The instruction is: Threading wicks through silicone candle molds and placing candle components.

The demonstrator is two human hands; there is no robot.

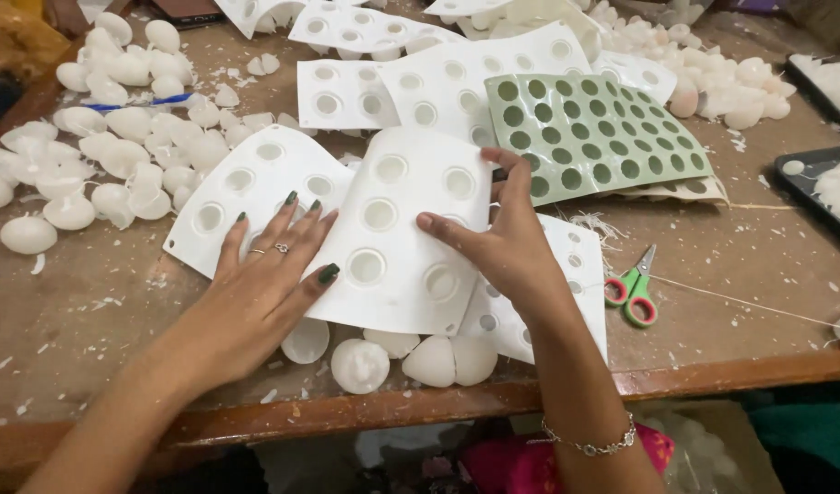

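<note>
A worn brown table (100,302), dusted with white flakes and crumbs, carries the whole scene, and the landmark on it is the white mould sheet (397,233) bowed up in the middle, nearest the person. It is a flexible sheet of round cups, and it arches because both hands bend it from either side.

The left hand (264,274) lies flat on the left edge of that sheet, its fingers (287,215) spread apart and pressing down, overlapping a second white sheet (246,187) just to the left; it looks to act as an anchor, not a grasp. The right hand (502,238) is on the right edge of the sheet, thumb on top and fingers curled round the rim, so it is clamped on the sheet and seems to be flexing it.

Just in front of the sheet, at the table's near edge, lie several white dome-shaped wax pieces (360,364), apparently where they dropped out of the cups. Left of the sheet a large heap of similar white pieces (100,155) is spread. Behind and to the right rests a green mould sheet (594,133) on more white ones. Right of the sheet lie small scissors (632,293) with green and pink handles, beside a thin string (749,302).
</note>
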